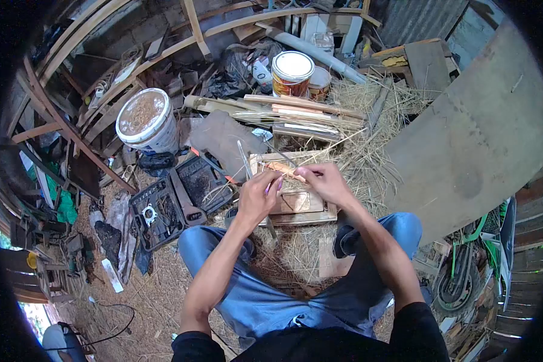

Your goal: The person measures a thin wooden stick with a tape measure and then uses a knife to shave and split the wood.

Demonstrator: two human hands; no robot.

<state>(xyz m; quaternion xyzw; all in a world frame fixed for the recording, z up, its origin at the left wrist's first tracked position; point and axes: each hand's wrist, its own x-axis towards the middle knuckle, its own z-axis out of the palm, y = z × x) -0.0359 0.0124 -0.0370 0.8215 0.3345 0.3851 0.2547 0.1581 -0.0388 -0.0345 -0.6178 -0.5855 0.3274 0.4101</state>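
Observation:
Both hands meet over a small wooden frame (329,215) that lies between my knees. My left hand (260,194) has its fingers pinched, and a bit of purple shows at the fingertips. My right hand (326,182) is also closed, thumb against fingers, close beside the left. What they grip is too small to make out. Just beyond the fingertips is an orange-brown piece (282,168) inside the frame. A long thin metal strip (245,158) leans at the frame's left side.
An open black tool case (157,224) with a hand saw (184,196) lies to the left. Behind it stands a white bucket (146,120). Wood strips (308,108), straw (374,157) and paint cans (292,72) lie ahead. A large board (470,139) leans at right.

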